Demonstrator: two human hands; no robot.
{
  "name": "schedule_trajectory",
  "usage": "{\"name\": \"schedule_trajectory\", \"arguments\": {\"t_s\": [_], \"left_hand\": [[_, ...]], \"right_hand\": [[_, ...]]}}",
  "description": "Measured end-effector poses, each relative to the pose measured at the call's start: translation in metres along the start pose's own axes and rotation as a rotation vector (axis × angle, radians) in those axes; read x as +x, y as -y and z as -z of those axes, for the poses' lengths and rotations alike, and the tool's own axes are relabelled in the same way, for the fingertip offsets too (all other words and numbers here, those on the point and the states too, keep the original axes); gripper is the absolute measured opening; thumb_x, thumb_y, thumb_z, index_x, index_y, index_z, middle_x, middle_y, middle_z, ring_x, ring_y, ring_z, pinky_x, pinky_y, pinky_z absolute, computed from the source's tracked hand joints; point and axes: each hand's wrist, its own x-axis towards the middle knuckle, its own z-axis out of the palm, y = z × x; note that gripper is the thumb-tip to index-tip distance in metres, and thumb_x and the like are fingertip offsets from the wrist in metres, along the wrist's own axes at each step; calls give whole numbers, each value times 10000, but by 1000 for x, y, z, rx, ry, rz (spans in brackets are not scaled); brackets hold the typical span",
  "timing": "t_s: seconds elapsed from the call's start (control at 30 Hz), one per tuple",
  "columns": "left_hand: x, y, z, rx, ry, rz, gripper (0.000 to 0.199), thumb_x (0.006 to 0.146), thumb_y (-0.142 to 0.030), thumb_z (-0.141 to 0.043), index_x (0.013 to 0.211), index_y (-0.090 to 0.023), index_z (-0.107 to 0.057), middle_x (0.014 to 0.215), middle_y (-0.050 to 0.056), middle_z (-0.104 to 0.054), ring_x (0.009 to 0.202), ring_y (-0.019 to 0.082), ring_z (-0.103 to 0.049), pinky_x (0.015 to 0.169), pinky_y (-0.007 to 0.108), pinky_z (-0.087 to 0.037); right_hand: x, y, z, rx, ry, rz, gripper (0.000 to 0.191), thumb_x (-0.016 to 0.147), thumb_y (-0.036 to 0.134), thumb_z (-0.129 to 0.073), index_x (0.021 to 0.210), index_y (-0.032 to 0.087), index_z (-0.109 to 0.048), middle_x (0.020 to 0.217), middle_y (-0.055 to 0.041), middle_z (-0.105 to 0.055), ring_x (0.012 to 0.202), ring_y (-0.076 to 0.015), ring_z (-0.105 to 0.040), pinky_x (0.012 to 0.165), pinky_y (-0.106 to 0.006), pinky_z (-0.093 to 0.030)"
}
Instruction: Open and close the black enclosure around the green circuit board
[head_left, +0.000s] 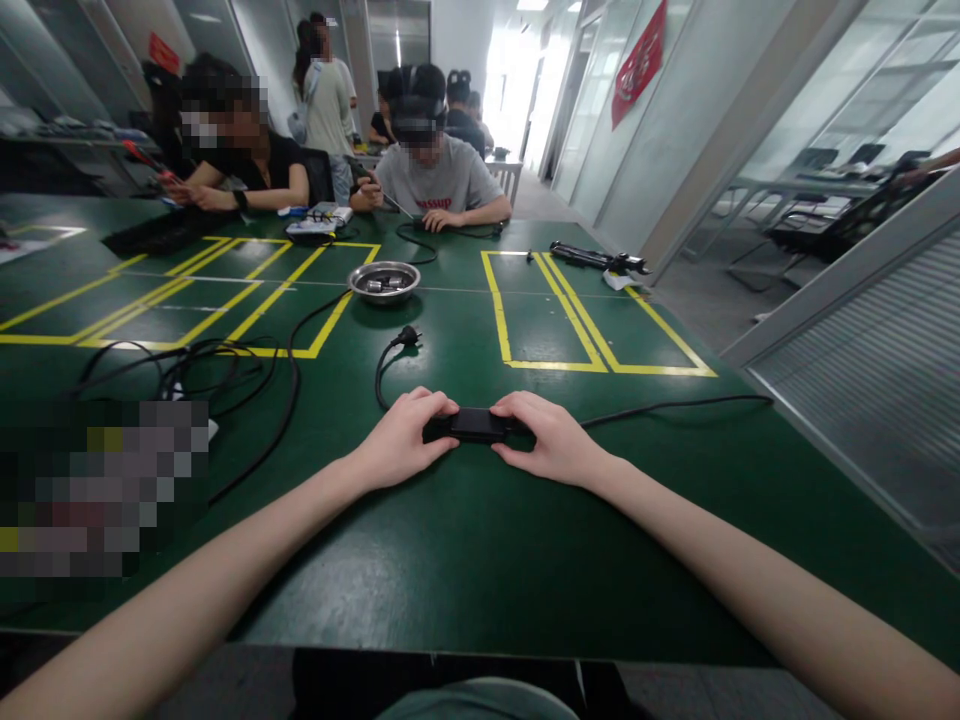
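Note:
A black box-shaped power adapter (478,424) lies lengthwise across the green table (420,570) in front of me. My left hand (409,438) pinches its left end between thumb and fingers. Its right end is gripped the same way by my right hand (541,438). From the left side a short cord curves up to a black plug (409,337) with its metal pins pointing right. A thin black cable (675,404) leads from under my right hand to the right edge of the table. The adapter's two ends are partly covered by my fingers.
A steel bowl (384,283) with small metal parts stands beyond the plug. Coiled black cables (217,365) lie at left by a blurred-out object. Yellow tape (555,367) marks rectangles. A black folded stand (596,258) lies far right. Across the table a person (442,180) handles a tool.

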Motion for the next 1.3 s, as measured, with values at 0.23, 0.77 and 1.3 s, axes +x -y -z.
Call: {"name": "schedule_trajectory", "arguments": {"t_s": [0.23,0.77,1.3], "left_hand": [[0,-4,2,12,43,-61,263,880,-169,-697,1135,-188,-637,1026,63,-693,962,242,-629,871,410,-555],[-2,-13,-3,214,125,-203,370,847,-199,-664,1215,-185,-622,1067,81,-731,984,267,-620,878,406,-504],[-4,-18,-3,315,126,-261,262,972,-287,-602,1189,-156,-669,995,99,-755,904,257,-649,810,384,-486]], "right_hand": [[4,6,1,-144,47,62,381,811,204,-654,1189,195,-606,1021,-97,-694,893,-246,-656,781,-382,-562],[1,9,0,-224,188,182,474,842,279,-614,1282,104,-605,982,-125,-681,860,-254,-638,779,-389,-534],[3,9,3,-278,204,200,348,1024,402,-544,1170,115,-676,894,-109,-712,800,-235,-667,725,-364,-514]]}}
